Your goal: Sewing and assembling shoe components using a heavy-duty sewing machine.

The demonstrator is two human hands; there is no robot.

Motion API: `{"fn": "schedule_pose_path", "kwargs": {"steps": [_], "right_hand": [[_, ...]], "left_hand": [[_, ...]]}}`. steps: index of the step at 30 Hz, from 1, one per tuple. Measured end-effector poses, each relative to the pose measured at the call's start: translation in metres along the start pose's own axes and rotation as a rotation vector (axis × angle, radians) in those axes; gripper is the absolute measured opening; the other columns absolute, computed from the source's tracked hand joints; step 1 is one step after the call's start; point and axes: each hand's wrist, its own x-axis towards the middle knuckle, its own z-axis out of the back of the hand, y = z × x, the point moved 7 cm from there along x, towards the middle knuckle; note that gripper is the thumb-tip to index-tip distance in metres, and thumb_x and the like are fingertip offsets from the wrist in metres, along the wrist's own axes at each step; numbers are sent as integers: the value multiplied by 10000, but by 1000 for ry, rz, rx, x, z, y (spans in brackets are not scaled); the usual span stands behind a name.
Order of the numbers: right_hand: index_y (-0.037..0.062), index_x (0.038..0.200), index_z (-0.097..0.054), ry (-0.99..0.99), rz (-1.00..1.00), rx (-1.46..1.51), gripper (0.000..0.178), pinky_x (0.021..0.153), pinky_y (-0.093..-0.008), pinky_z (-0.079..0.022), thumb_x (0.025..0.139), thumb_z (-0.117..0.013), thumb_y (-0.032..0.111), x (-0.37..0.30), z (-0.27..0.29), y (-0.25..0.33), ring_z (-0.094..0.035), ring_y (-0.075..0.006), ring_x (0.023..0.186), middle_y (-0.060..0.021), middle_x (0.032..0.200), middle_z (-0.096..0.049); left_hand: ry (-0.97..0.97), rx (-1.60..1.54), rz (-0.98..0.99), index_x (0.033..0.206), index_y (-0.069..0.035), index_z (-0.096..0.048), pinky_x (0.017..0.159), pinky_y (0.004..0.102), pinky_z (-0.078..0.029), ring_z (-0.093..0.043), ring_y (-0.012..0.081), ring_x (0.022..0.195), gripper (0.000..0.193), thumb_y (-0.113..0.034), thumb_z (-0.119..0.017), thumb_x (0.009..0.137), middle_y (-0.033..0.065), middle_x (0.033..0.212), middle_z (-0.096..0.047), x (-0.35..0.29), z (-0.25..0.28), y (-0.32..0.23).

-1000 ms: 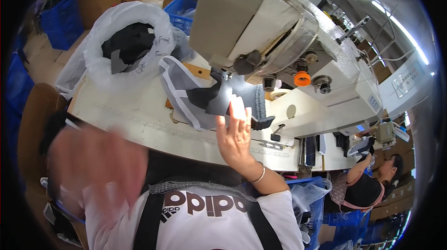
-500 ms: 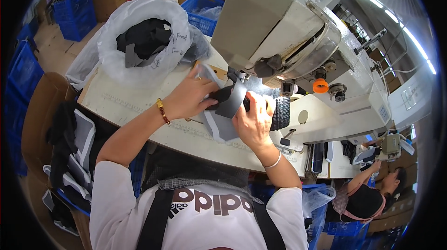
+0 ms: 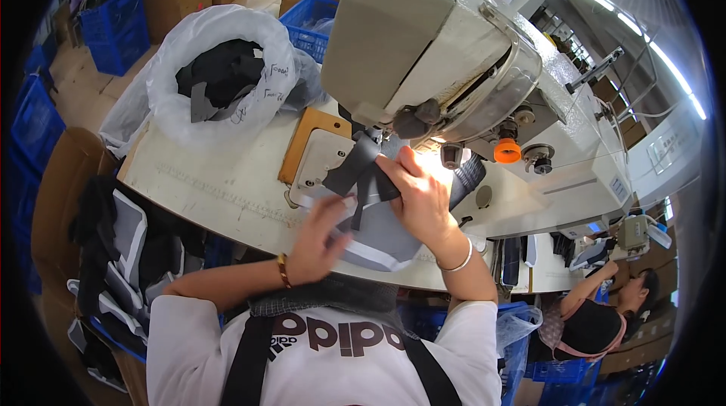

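Under the head of a sewing machine [image 3: 393,24] lies a grey shoe upper piece [image 3: 382,236] with a white edge. A dark strip [image 3: 352,166] stands up from it beside the needle area. My right hand [image 3: 423,198] is closed on the upper's dark edge, just right of the needle, its fingertips partly hidden. Motion smears my left hand [image 3: 321,240], which is by the upper's left side; its thumb and fingers look apart, with nothing visible between them. Black ribbed material [image 3: 466,179] shows beyond my right hand.
A white plastic bag [image 3: 162,81] of dark pieces stands at the table's far left. A wooden block [image 3: 310,137] and metal plate lie left of the needle. More cut pieces fill a cardboard box [image 3: 57,217] at left. A co-worker [image 3: 590,323] sits at the right.
My left hand has let go of the dark piece and drawn back toward me. The upper has turned and come nearer, uncovering the metal plate. My right hand stays by the needle.
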Motion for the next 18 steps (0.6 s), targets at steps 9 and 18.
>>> {"fn": "schedule_pose_path", "kwargs": {"steps": [9,18], "right_hand": [[42,844,-674,152,309,-462,224,639,-338,-475,675,-695,187,3,-11,39,-589,-176,764,-52,864,-515],[-10,1166,-722,-84,307,-173,419,656,-327,-498,778,-664,139,-22,-1,7,-625,-198,735,-67,913,-577]], "left_hand": [[459,205,-306,1415,20,-483,1059,432,-488,-594,314,1247,481,-229,-599,1020,177,1365,-574,46,-150,29],[221,-808,346,1307,1,-591,974,384,-532,-646,198,1142,335,-205,-556,1046,90,1243,-655,77,-49,51]]}}
